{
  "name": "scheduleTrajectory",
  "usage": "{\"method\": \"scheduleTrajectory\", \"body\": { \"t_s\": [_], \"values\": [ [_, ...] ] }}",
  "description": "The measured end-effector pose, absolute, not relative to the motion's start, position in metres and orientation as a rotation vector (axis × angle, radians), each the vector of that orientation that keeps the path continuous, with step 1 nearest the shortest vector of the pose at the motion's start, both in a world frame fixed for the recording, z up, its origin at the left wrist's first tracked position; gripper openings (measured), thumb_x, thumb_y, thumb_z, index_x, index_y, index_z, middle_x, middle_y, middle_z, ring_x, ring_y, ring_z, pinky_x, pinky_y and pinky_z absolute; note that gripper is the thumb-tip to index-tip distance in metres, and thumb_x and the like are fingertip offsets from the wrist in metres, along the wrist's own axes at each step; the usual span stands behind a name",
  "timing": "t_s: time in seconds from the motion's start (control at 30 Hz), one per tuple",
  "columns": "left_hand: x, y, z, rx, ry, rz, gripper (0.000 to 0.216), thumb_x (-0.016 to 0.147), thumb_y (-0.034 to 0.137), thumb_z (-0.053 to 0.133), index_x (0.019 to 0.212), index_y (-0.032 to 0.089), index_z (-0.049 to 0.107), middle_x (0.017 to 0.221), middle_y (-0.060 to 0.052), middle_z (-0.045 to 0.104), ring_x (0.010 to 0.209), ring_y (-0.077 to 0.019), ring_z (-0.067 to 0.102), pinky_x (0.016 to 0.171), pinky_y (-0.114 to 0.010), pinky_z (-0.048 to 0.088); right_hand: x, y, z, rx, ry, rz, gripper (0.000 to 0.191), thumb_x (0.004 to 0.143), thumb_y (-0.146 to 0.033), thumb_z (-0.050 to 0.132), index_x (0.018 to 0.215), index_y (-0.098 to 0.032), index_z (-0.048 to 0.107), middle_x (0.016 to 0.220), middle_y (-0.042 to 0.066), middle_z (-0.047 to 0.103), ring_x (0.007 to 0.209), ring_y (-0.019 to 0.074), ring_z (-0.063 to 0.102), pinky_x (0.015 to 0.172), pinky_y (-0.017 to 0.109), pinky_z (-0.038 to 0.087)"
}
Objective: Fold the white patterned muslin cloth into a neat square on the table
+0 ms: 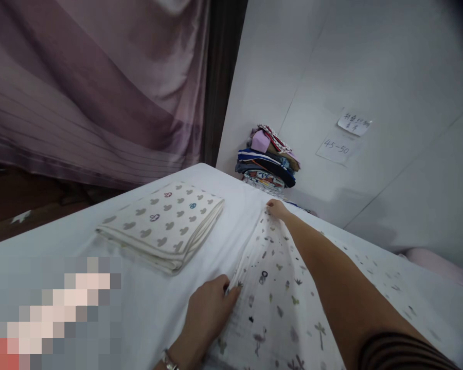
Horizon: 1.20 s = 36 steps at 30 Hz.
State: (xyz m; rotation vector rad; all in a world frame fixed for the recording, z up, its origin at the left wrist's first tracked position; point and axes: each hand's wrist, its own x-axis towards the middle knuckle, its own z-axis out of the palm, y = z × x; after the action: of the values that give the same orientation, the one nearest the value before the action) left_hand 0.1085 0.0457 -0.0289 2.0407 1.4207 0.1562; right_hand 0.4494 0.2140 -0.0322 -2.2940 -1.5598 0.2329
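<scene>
A thin white cloth (278,308) printed with small plants and animals spreads over the near side of the bed-like white surface. My right hand (278,209) reaches far forward and pinches the cloth's far corner, pulling the fabric into a raised ridge. Closer to me, my left hand (212,306) is closed on the cloth's left edge between thumb and fingers; a bracelet is on that wrist. Left of both hands lies a folded cream blanket (165,218) with grey mushroom-like shapes, touched by neither hand. The cloth's near end runs out of view.
A stack of folded clothes (268,159) stands at the far edge against the white wall (332,61). Paper notes (335,149) are stuck on that wall. A purple curtain (100,87) hangs at the left. Something pink (440,262) lies at the right edge. Pixelation hides the lower left.
</scene>
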Motion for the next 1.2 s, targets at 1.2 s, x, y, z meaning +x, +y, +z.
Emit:
{"method": "scheduleTrajectory", "body": {
  "t_s": [1.2],
  "values": [
    [0.107,0.042,-0.025,2.181,1.424,0.127,0.024,0.083,0.036,0.039,0.08,0.02,0.056,0.081,-0.006,0.066,0.08,-0.0234,0.062,0.065,-0.032,0.039,0.401,0.164,-0.047,-2.347,-1.703,-0.051,0.03,0.088,-0.026,0.043,0.113,-0.017,0.056,0.123,0.01,0.055,0.117,0.0212,0.044,0.098,0.03,0.03]
  ]
}}
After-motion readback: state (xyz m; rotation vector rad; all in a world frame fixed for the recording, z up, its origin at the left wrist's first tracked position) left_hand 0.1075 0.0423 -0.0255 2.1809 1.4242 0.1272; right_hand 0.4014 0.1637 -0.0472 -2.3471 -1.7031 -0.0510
